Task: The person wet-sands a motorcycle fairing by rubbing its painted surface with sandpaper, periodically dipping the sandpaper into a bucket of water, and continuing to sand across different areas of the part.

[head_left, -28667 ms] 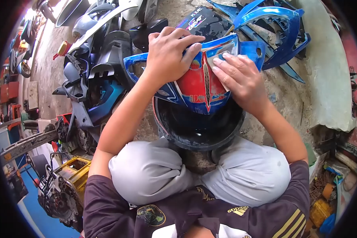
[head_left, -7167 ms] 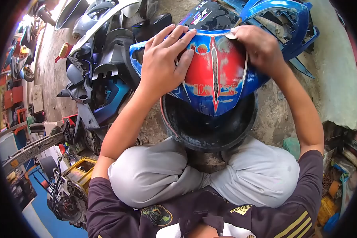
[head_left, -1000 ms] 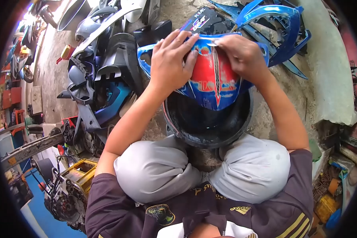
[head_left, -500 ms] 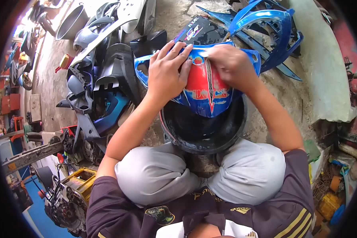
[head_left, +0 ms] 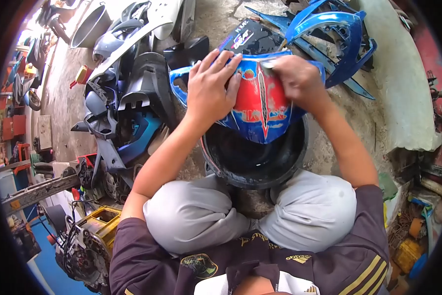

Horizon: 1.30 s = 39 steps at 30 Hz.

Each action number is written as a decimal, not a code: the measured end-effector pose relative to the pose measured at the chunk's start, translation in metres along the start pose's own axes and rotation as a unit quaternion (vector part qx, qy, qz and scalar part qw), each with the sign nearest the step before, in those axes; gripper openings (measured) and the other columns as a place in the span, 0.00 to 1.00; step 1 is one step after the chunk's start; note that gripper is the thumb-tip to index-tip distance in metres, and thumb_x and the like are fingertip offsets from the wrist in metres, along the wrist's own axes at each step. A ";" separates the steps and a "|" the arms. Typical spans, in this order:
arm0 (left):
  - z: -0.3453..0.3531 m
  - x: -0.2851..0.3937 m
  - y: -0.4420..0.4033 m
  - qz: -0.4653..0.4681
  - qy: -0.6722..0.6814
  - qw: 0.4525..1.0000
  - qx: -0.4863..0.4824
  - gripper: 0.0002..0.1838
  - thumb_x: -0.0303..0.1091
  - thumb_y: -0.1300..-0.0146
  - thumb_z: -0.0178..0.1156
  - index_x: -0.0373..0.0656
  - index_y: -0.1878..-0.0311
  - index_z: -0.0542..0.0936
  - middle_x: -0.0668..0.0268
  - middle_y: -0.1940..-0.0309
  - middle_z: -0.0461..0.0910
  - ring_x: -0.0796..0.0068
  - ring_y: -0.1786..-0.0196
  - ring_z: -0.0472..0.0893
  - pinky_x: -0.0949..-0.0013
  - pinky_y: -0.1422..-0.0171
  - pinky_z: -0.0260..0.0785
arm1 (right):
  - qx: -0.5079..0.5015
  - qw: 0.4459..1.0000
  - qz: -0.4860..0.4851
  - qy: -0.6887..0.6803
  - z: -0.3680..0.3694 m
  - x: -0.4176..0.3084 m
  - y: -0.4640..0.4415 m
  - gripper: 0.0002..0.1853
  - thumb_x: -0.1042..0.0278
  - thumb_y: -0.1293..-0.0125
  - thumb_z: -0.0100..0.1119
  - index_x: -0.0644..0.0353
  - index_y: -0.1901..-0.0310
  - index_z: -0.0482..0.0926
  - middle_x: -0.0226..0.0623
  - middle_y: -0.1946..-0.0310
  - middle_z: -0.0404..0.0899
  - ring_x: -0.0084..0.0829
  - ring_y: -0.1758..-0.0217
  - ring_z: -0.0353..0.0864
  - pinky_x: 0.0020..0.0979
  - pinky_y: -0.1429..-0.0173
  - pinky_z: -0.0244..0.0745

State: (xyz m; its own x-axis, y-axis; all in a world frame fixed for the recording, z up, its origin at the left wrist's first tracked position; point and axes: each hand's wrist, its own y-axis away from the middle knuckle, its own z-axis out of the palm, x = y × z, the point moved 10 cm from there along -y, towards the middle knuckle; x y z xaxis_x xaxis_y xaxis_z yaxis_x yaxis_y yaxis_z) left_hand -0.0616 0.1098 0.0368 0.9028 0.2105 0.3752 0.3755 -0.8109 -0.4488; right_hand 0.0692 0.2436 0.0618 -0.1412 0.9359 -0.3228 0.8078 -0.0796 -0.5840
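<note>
A blue and red motorcycle body panel with worn, scuffed paint patches rests across a round black basin in front of my knees. My left hand lies on the panel's left part, fingers stretched toward its far edge and thumb apart. Closed and slightly blurred, my right hand presses on the panel's upper right. A small greyish bit shows by its fingertips, too unclear to name. The inside of the basin is dark and partly hidden by the panel.
Grey and black plastic body parts are piled to the left. Blue fairing pieces lie at upper right, near a black panel with lettering. An engine block stands at lower left. A pale concrete ledge runs along the right.
My right hand has shifted slightly right and down over the panel. My left hand stays at the same place on it. The whole view has shifted slightly.
</note>
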 end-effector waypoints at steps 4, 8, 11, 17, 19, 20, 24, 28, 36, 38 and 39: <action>-0.002 -0.003 -0.001 0.005 0.008 1.000 0.010 0.24 0.40 0.23 0.63 0.49 0.27 0.88 0.59 0.28 0.86 0.49 0.20 0.78 0.45 0.16 0.64 | -0.004 1.000 -0.006 0.020 -0.009 0.024 0.004 0.15 0.82 0.34 0.67 0.61 0.46 0.88 0.48 0.52 0.91 0.54 0.46 0.92 0.49 0.40 0.88; 0.001 -0.001 0.008 0.013 0.011 1.000 0.010 0.24 0.41 0.24 0.64 0.49 0.28 0.88 0.59 0.29 0.85 0.48 0.21 0.78 0.38 0.18 0.65 | -0.015 0.998 -0.001 0.055 -0.010 -0.004 0.025 0.16 0.83 0.34 0.68 0.63 0.45 0.87 0.47 0.49 0.92 0.52 0.42 0.92 0.48 0.35 0.88; 0.003 -0.002 0.008 0.018 0.009 1.000 0.014 0.24 0.42 0.24 0.64 0.48 0.29 0.88 0.60 0.29 0.86 0.49 0.21 0.78 0.39 0.19 0.66 | -0.011 0.997 -0.026 0.076 -0.004 -0.003 0.024 0.18 0.84 0.35 0.68 0.65 0.44 0.86 0.49 0.46 0.92 0.52 0.39 0.92 0.48 0.32 0.88; 0.006 -0.013 -0.007 -0.003 0.033 0.999 -0.008 0.24 0.43 0.23 0.63 0.49 0.28 0.88 0.58 0.30 0.87 0.49 0.22 0.79 0.40 0.20 0.67 | -0.026 0.999 0.017 0.017 -0.002 0.004 0.019 0.17 0.80 0.32 0.71 0.65 0.42 0.88 0.49 0.44 0.92 0.52 0.33 0.89 0.49 0.28 0.84; 0.005 -0.013 -0.007 -0.003 0.023 1.000 -0.007 0.24 0.43 0.22 0.62 0.49 0.28 0.88 0.58 0.28 0.86 0.49 0.20 0.78 0.41 0.18 0.67 | -0.010 0.999 0.027 0.015 -0.012 -0.001 0.018 0.17 0.76 0.31 0.73 0.61 0.42 0.90 0.47 0.50 0.91 0.51 0.39 0.87 0.48 0.32 0.82; 0.005 -0.012 -0.006 -0.003 0.009 1.000 -0.009 0.24 0.42 0.21 0.61 0.49 0.27 0.88 0.58 0.27 0.86 0.50 0.19 0.78 0.44 0.18 0.67 | -0.009 0.999 0.040 0.027 -0.014 -0.002 0.019 0.17 0.75 0.31 0.74 0.60 0.41 0.90 0.46 0.51 0.90 0.50 0.42 0.87 0.47 0.34 0.82; 0.006 -0.008 -0.005 -0.001 0.005 1.000 -0.015 0.24 0.41 0.20 0.61 0.49 0.27 0.88 0.58 0.26 0.85 0.50 0.19 0.77 0.46 0.16 0.66 | -0.051 0.995 0.086 0.025 -0.004 0.013 0.014 0.17 0.68 0.26 0.73 0.58 0.38 0.90 0.44 0.56 0.88 0.46 0.52 0.84 0.46 0.41 0.80; 0.006 -0.012 -0.007 -0.012 0.008 1.000 -0.021 0.24 0.42 0.20 0.61 0.50 0.26 0.87 0.60 0.26 0.85 0.51 0.18 0.77 0.46 0.16 0.65 | -0.079 0.994 0.075 0.018 0.011 0.024 -0.005 0.17 0.69 0.24 0.69 0.63 0.38 0.89 0.47 0.56 0.87 0.50 0.50 0.86 0.48 0.40 0.81; 0.006 -0.008 0.000 0.001 -0.004 1.000 -0.010 0.24 0.43 0.21 0.63 0.52 0.26 0.88 0.61 0.26 0.86 0.49 0.18 0.77 0.44 0.16 0.65 | -0.090 0.994 0.044 0.053 0.020 0.019 -0.010 0.24 0.76 0.29 0.67 0.64 0.32 0.85 0.52 0.55 0.86 0.56 0.49 0.86 0.51 0.43 0.82; 0.004 -0.007 0.001 0.001 -0.002 1.000 -0.010 0.24 0.43 0.21 0.63 0.52 0.27 0.88 0.61 0.26 0.86 0.48 0.19 0.77 0.44 0.17 0.65 | -0.114 0.992 0.048 0.030 0.017 0.016 -0.005 0.24 0.76 0.29 0.67 0.63 0.32 0.85 0.52 0.55 0.86 0.57 0.49 0.86 0.51 0.43 0.82; 0.003 -0.006 0.000 0.003 -0.001 1.000 -0.008 0.24 0.42 0.21 0.63 0.52 0.27 0.88 0.61 0.27 0.86 0.48 0.19 0.78 0.44 0.17 0.65 | -0.125 0.991 0.050 0.020 0.013 0.011 -0.002 0.24 0.77 0.30 0.66 0.63 0.32 0.85 0.52 0.55 0.87 0.57 0.49 0.87 0.51 0.43 0.82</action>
State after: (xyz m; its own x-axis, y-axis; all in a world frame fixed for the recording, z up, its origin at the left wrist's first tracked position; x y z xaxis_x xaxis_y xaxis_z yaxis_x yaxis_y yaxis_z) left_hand -0.0666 0.1097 0.0320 0.9052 0.2067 0.3714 0.3672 -0.8203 -0.4385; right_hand 0.0584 0.2499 0.0497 -0.0352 0.9411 -0.3362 0.9341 -0.0886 -0.3459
